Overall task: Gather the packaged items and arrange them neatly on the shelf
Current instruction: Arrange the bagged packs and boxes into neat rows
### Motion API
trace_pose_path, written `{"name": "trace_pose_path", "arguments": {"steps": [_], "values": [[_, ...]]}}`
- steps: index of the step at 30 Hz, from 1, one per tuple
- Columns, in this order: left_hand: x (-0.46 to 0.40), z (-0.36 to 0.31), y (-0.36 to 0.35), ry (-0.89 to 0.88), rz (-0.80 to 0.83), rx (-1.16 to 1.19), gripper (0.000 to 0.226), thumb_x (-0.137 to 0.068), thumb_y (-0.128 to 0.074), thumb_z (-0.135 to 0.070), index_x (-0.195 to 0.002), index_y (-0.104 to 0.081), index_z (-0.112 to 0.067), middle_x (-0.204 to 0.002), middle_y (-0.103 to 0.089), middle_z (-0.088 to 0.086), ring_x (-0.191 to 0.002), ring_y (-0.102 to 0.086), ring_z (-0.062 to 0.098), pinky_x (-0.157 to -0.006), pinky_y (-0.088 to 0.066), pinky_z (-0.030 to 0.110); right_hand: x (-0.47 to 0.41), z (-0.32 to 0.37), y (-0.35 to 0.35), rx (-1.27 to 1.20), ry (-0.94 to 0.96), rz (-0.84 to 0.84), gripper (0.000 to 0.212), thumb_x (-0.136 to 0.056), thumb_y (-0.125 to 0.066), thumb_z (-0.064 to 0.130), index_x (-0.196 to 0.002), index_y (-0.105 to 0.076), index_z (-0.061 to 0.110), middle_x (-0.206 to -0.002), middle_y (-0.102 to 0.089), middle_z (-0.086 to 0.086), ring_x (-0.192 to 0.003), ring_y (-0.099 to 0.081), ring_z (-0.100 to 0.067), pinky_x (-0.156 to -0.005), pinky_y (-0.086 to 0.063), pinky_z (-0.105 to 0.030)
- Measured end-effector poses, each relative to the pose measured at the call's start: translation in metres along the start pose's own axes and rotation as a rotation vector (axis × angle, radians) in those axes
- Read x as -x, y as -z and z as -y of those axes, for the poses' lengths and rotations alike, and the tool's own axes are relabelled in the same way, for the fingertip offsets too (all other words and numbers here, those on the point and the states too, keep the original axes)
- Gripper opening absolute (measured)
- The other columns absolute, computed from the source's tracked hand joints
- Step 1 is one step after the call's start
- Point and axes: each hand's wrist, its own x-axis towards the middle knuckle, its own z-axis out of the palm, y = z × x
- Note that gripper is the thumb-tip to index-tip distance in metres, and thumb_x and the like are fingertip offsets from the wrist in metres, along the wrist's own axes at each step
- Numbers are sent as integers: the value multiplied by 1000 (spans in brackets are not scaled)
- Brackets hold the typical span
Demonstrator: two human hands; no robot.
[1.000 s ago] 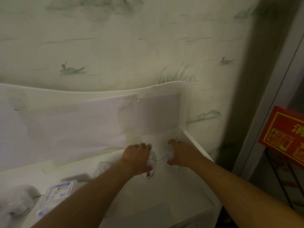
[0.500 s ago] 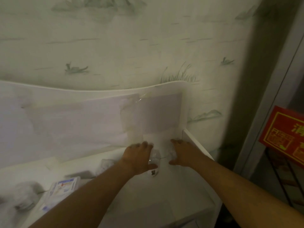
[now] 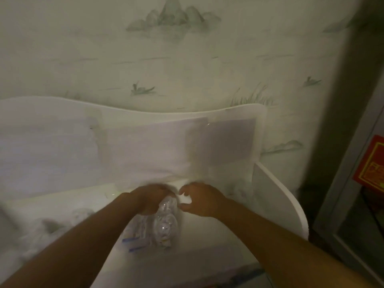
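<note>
A clear packaged item is lying on the white shelf, its long axis running toward the person — far end tucked under the left hand, whose fingers are curling over it. The right hand is hovering just beside that end, fingers half-curled and pinching nothing, while flat packets are lying just left of the item.

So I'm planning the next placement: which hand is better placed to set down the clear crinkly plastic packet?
Probably the left hand: it lies over the clear crinkly plastic packet's top, while the right hand hovers beside it, fingers curled.
</note>
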Motion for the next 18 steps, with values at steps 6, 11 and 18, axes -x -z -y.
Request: {"name": "trace_pose_path", "arguments": {"steps": [6, 11, 18], "values": [[6, 9, -15, -60, -62, -144, 62, -92, -56, -24, -147, -29, -30, -158, -24, -2, -144, -24, 21, -118, -21, 35, 1, 37, -48, -42, 2, 138, 84, -66, -66, 73, -138, -46, 34, -140, -52, 5, -125, -54, -22, -98, -47, -37], [7, 13, -27, -23, -122, -191, 65, -90, -58, -36, -146, -26, -31, -154, -29, -4, -140, -27, 22, -112, -26, 35, 5, 48, -70, -39, -56, 50, 89, -69, -77, 56, -141, -34, 26, -139, -48, -4, -121, -55, -29, -96, -47, -40], [4, 2, -20, -26, -135, -26, 71, -76, -68, -46, -139, -37, -36, -143, -42, -6, -127, -48, 18, -100, -42, 30, 20, 24, -50, -35, -105, 25, 83, -66, -80, 41, -134, -38, 20, -126, -54, -5, -110, -59, -29, -85, -50, -36]]}}
